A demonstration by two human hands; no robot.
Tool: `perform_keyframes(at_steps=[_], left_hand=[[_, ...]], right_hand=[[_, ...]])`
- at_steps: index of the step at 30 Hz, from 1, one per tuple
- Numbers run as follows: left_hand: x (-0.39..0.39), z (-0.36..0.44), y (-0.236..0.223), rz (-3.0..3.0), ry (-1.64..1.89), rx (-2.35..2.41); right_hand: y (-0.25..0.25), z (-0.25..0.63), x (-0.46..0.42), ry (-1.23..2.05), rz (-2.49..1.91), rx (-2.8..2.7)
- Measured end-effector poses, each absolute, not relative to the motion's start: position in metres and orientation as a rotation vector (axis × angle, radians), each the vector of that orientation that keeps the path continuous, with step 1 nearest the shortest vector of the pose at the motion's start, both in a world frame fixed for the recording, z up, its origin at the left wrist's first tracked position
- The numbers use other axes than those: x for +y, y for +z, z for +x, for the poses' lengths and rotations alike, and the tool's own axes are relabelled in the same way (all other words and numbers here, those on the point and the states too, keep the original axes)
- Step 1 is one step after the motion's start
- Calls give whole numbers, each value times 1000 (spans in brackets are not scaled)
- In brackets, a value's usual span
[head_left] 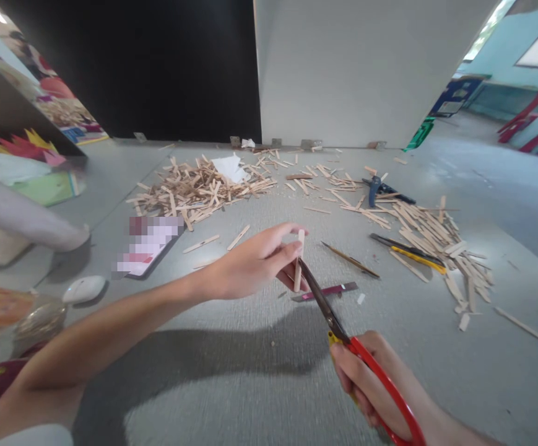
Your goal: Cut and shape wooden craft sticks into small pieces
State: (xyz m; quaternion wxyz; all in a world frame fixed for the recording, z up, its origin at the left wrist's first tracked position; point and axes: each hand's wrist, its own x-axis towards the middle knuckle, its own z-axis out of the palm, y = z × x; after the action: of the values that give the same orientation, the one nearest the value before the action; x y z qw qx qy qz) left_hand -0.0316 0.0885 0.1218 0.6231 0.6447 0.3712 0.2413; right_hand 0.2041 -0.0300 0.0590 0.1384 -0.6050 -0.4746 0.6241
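Between the thumb and fingers of my left hand a flat wooden craft stick is pinched nearly upright. My right hand grips scissors with a red handle and dark blades, yellow showing at the pivot side. The blade tips touch or overlap the stick just below my left thumb; whether they cut into it I cannot tell. Under the blades lies a purple utility knife. A thin brown pen-like tool rests on the surface just beyond.
A big pile of sticks with white tissue lies at the back left, more sticks at the right. There are blue clippers, a yellow-black cutter, a phone, a white mouse and upright boards behind.
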Motion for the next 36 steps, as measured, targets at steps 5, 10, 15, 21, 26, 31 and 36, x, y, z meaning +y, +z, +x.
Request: perform_keyframes(at_steps=[5, 10, 15, 21, 26, 31, 36], left_hand=[[94, -24, 107, 1427, 613, 845], [94, -25, 106, 1524, 601, 834], [96, -28, 106, 1607, 572, 825], [96, -30, 106, 1757, 563, 829], [99, -31, 106, 1829, 552, 826], [103, -33, 110, 1900, 531, 795], [105, -35, 111, 1849, 502, 781]], right_hand=[[61, 202, -28, 1766, -1825, -1385], [56, 209, -32, 1846, -1709, -1403], [61, 211, -31, 1870, -1599, -1438], [62, 207, -26, 2000, -1421, -1400], [61, 208, -24, 2113, -1344, -1287], [62, 211, -22, 2223, -1391, -1154], [60, 216, -16, 2299, -1312, -1127]])
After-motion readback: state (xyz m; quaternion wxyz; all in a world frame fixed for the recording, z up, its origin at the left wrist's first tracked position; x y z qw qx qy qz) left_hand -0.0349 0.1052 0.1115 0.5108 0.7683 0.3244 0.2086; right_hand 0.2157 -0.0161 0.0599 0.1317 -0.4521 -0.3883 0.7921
